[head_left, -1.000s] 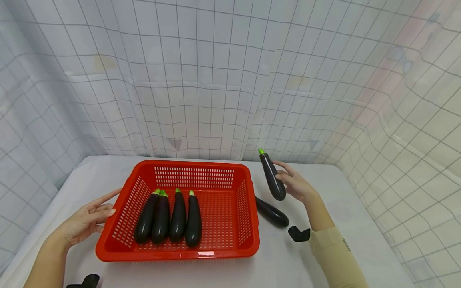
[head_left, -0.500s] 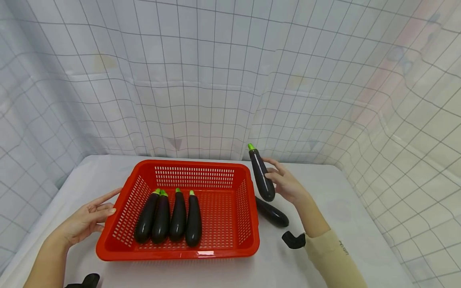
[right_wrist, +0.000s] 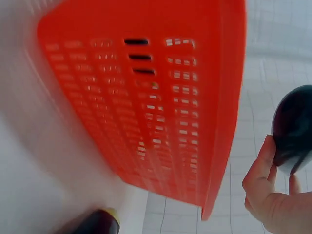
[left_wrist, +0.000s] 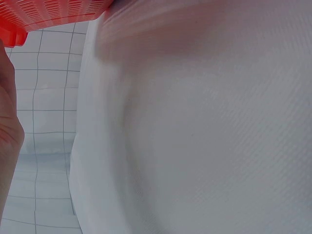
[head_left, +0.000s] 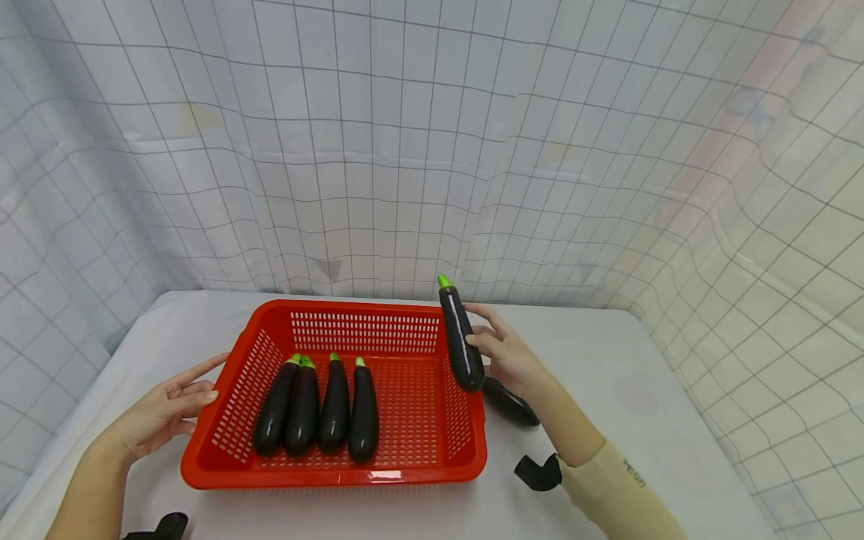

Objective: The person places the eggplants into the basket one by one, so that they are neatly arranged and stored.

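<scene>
The left hand (head_left: pixel 162 412) rests against the left rim of the red basket (head_left: pixel 466 450), fingers straight and relaxed, unchanged from a second ago. Four eggplants (head_left: pixel 317 405) lie side by side inside. The right hand (head_left: pixel 509 356), fingers curled around a fifth eggplant (head_left: pixel 461 343), has carried it leftward to above the basket's right wall; another eggplant (head_left: pixel 511 401) lies on the table (head_left: pixel 607 390) just beside the basket.

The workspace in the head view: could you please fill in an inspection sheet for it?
Surface: white table, cloth-covered.
Job's things: red basket with four eggplants side by side; held eggplant over its right rim; another eggplant lies on the table.
Clutter: nothing seen.
Grippers: right hand grips the held eggplant; left hand rests by the basket's left rim.
Cables: nothing seen.
Surroundings: gridded white curtain.
</scene>
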The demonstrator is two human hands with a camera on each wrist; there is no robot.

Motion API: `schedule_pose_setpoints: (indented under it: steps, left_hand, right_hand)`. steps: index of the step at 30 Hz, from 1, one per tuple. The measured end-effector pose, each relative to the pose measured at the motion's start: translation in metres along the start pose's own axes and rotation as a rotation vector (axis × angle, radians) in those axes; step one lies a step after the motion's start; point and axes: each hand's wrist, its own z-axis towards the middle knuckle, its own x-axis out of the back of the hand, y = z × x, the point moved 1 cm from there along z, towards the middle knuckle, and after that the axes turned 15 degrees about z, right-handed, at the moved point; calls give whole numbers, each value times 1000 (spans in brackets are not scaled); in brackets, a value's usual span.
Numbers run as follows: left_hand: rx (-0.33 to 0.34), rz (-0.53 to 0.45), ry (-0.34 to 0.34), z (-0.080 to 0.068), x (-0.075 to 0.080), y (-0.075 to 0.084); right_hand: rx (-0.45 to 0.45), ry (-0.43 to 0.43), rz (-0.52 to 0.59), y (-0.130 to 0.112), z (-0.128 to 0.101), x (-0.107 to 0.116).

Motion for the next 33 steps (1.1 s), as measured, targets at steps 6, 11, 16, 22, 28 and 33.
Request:
schedule_pose_setpoints:
  steps: [6,11,16,22,28,33]
  left_hand:
    - [4,0,5,0,0,0]
    - [12,10,14,0,0,-1]
    - [11,12,14,0,0,-1]
    - [3,5,7,0,0,-2]
    - [-4,-5,-6,1,0,-2]
    - [-6,-9,-11,0,0,-1]
  right_hand:
    - [-28,56,15,11,-1,-15]
    - [-59,75,28,19,-2,-27]
    - [-93,84,34,28,-2,-38]
    - [-135,134,41,38,-1,-48]
    - [-174,192,43,50,1,-57]
    - [-200,241,41,58,4,-62]
